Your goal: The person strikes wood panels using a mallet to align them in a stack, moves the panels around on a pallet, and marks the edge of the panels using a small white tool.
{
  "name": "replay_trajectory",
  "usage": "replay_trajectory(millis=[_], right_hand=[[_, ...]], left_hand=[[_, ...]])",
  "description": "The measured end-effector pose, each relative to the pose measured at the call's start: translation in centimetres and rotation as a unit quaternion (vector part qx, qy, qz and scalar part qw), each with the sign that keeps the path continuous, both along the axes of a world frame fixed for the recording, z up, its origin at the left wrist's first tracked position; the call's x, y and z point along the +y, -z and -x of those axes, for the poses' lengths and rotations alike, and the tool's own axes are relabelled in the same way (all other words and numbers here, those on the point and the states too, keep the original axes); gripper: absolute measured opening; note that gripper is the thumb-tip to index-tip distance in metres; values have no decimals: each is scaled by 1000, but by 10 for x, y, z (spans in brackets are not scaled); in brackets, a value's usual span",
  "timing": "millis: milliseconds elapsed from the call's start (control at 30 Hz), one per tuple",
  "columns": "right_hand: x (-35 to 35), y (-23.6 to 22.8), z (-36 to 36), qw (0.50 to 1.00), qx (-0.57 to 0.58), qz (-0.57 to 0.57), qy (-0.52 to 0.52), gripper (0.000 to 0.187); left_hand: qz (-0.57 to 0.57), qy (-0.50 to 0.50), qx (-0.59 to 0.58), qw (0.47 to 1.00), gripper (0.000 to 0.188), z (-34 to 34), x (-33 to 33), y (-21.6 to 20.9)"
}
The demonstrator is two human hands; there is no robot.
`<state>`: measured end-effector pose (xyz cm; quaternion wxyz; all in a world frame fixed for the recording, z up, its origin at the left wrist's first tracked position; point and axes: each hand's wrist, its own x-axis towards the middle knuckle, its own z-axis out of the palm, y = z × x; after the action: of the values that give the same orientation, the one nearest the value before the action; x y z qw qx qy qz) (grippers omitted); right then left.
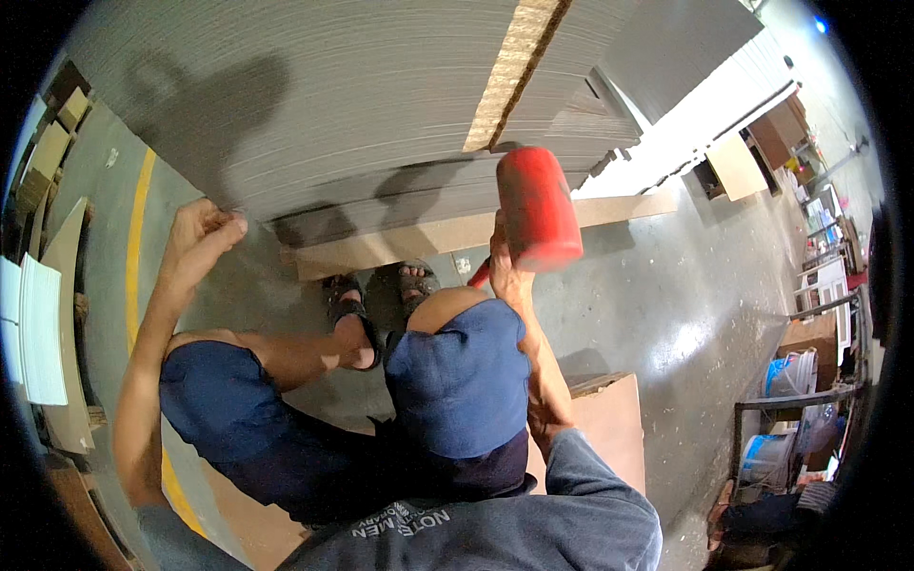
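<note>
My right hand [511, 273] grips a mallet by its handle. The mallet's red head [539, 211] is raised in front of a tall stack of thin grey sheets [362, 86], and part of the handle is hidden behind my hand. A tan, rough-edged strip [509, 67] runs up the face of the stack. My left hand [202, 233] is off to the left, near the stack's lower left corner. Its fingers are curled closed, and I cannot make out whether anything small is between them.
A long tan board [381, 249] lies under the stack's base, just ahead of my sandalled feet [352, 309]. Brown board [614, 428] shows beside my seat. A yellow line [140, 238] marks the floor at left. Racks with white buckets [790, 373] and another person's arm [762, 519] are at right.
</note>
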<state>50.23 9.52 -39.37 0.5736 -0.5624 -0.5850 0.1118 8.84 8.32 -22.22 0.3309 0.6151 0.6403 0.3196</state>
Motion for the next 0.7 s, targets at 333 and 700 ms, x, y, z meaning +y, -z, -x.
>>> replay_trajectory(millis=[333, 700], right_hand=[[9, 9, 6, 999, 40, 9, -10, 27], [3, -12, -10, 996, 81, -15, -22, 29]], left_hand=[[-32, -9, -5, 999, 24, 9, 1, 0], [-30, 0, -25, 999, 21, -3, 0, 5]])
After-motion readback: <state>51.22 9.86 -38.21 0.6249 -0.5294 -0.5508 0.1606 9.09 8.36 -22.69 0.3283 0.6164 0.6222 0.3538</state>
